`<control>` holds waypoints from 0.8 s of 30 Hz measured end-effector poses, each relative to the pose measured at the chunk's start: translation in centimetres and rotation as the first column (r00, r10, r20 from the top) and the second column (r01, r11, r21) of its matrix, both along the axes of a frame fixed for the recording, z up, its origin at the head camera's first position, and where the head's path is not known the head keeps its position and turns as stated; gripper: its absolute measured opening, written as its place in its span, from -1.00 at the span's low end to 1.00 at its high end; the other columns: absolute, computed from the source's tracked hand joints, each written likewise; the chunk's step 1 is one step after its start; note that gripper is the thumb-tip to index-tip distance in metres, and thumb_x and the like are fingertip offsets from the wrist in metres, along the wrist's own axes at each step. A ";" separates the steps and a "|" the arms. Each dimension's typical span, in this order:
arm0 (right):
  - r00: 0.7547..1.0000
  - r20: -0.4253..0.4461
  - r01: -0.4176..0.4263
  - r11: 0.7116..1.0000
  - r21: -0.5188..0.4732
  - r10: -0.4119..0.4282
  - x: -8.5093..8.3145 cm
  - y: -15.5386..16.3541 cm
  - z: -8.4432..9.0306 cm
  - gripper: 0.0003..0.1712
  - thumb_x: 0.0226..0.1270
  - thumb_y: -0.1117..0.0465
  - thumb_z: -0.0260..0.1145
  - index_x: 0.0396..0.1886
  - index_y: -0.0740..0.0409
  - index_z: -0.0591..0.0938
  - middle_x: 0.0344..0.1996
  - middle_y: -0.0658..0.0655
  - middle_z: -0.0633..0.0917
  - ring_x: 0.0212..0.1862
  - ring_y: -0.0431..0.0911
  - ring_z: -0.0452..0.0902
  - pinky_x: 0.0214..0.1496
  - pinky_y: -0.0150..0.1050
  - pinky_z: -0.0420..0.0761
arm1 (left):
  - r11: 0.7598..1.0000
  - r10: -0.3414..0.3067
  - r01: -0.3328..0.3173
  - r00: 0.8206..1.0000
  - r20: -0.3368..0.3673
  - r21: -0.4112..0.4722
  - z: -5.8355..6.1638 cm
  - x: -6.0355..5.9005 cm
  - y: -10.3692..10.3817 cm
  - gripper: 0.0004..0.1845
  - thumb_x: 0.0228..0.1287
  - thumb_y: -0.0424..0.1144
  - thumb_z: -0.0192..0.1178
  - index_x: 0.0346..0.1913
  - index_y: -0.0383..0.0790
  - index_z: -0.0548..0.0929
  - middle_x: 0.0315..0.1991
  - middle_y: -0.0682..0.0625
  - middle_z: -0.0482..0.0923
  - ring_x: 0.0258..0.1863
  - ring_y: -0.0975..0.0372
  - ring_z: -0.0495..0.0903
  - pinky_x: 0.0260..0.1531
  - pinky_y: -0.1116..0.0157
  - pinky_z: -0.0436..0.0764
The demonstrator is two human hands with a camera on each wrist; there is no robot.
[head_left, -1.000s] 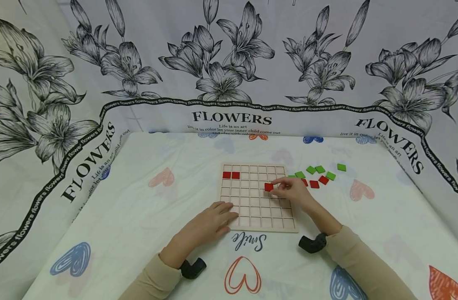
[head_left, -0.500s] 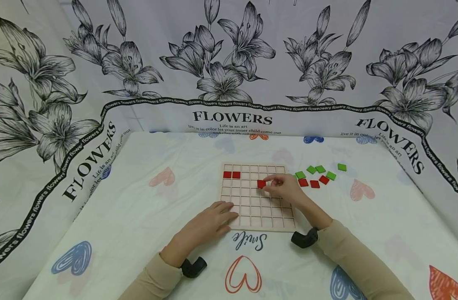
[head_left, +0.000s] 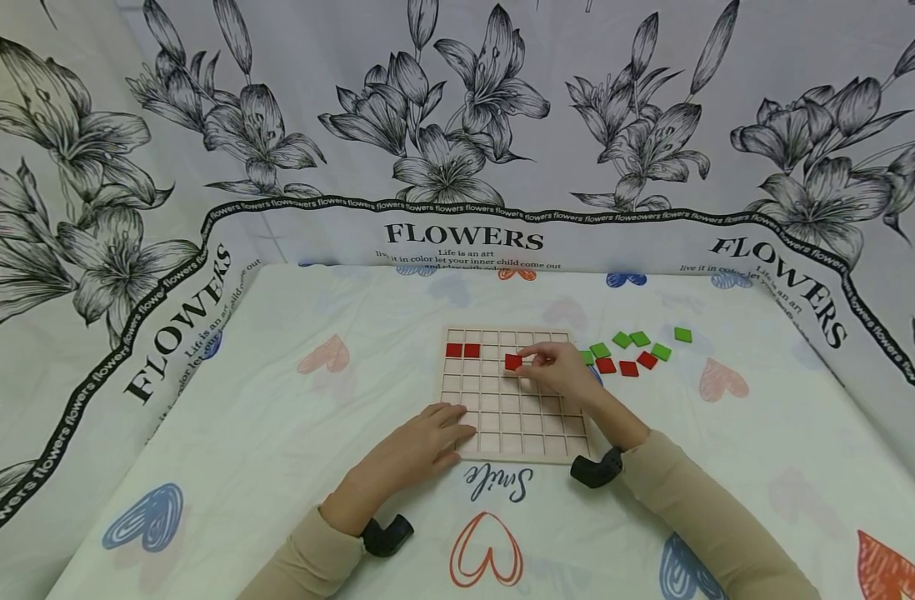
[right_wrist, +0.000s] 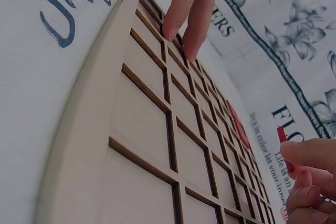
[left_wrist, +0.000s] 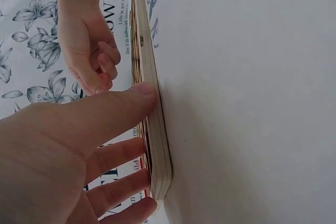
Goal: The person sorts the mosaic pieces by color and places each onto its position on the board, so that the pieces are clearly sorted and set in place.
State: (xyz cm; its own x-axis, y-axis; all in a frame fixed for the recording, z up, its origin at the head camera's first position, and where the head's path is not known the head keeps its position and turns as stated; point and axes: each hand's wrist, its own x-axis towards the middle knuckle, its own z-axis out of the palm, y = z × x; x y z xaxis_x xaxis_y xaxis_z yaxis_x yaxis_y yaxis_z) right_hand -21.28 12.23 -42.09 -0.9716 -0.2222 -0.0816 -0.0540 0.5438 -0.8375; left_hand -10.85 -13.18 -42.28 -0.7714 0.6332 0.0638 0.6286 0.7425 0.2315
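A wooden grid board (head_left: 517,448) lies flat on the cloth, divided into small square cells. Two red square tiles (head_left: 462,350) sit side by side in its second row from the back, at the left. Over the upper middle of the board, my right hand (head_left: 566,371) pinches another red tile (head_left: 513,362) between thumb and fingertips; the right wrist view shows this tile (right_wrist: 284,148) tilted, apart from the grid. My left hand (head_left: 416,442) rests on the board's front left corner, fingers spread on top. Its thumb (left_wrist: 139,95) touches the front edge in the left wrist view.
Right of the board lie several loose green tiles (head_left: 639,338) and red tiles (head_left: 628,368), one green tile partly behind my right hand. A white cloth with printed hearts (head_left: 485,550) covers the table. Flower-printed fabric (head_left: 457,125) hangs behind and along the sides.
My right hand has moved left and slightly toward the back over the board, carrying the red tile nearer the two placed ones. My left hand has stayed put.
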 end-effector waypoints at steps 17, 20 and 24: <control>1.000 0.020 0.005 0.998 -0.058 -0.004 -1.2 -1.1 -0.5 -0.62 0.21 0.17 0.40 0.00 0.21 0.67 -0.51 -0.03 0.51 -0.46 -0.18 0.32 -0.49 -0.42 0.32 | 1.000 -0.016 0.016 1.000 -0.027 0.009 0.0 0.0 -0.1 -0.63 0.27 -0.18 0.25 0.14 -0.11 0.62 0.25 -0.14 0.51 0.28 -0.01 0.46 0.24 0.10 0.56; 1.000 0.009 -0.001 0.998 -0.067 0.001 -1.4 -1.2 -0.6 -0.64 0.21 0.18 0.39 0.00 0.22 0.67 -0.53 -0.02 0.52 -0.49 -0.17 0.29 -0.53 -0.40 0.29 | 1.000 -0.015 0.015 1.000 -0.026 0.008 0.1 0.1 0.0 -0.63 0.27 -0.18 0.25 0.14 -0.11 0.61 0.26 -0.14 0.51 0.29 0.00 0.45 0.24 0.10 0.56; 1.000 0.008 0.000 0.998 -0.058 0.000 -1.6 -1.4 -0.6 -0.64 0.21 0.18 0.40 -0.01 0.21 0.67 -0.54 -0.03 0.52 -0.51 -0.17 0.28 -0.54 -0.39 0.27 | 1.000 -0.018 0.018 1.000 -0.025 0.002 0.1 0.1 -0.1 -0.63 0.27 -0.19 0.25 0.14 -0.11 0.61 0.26 -0.15 0.50 0.28 0.00 0.45 0.24 0.10 0.56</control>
State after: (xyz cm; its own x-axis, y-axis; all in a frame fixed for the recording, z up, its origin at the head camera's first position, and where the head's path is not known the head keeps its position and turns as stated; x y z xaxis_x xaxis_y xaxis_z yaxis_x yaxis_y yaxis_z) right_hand -22.88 10.82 -42.68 -0.9709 -0.2269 -0.0765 -0.0470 0.4940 -0.8682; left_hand -10.78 -13.29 -42.21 -0.7581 0.6467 0.0848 0.6474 0.7304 0.2175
